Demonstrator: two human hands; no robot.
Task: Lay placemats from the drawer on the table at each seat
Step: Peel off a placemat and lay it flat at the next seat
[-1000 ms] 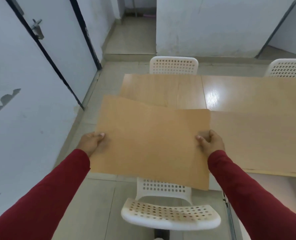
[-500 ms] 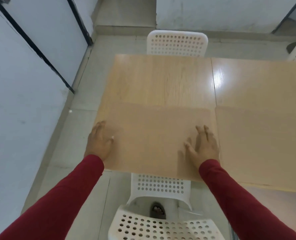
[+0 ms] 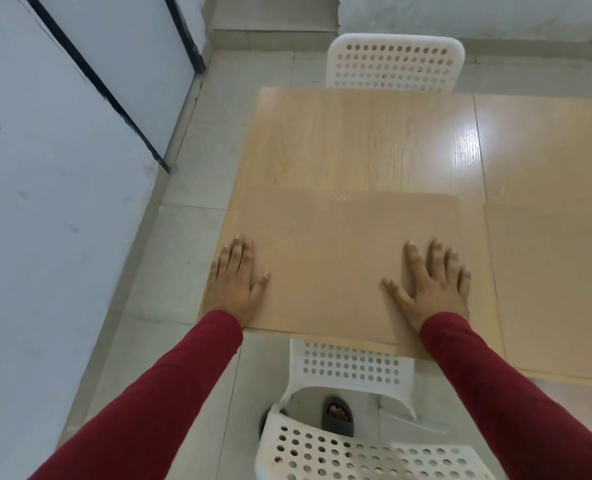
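Placemat (image 3: 343,258) flat on table (image 3: 356,140), left hand (image 3: 235,282), right hand (image 3: 429,282) pressing, unlabelled

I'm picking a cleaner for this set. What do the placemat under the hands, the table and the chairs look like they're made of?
Placemat: thin, flexible matte sheet, likely vinyl or similar, printed tan; it lies flat with rounded corners and no glare.
Table: wood-grain laminate, probably over board; glossy, with a bright light reflection.
Near chair and far chair: white moulded plastic, smooth and perforated with round holes.
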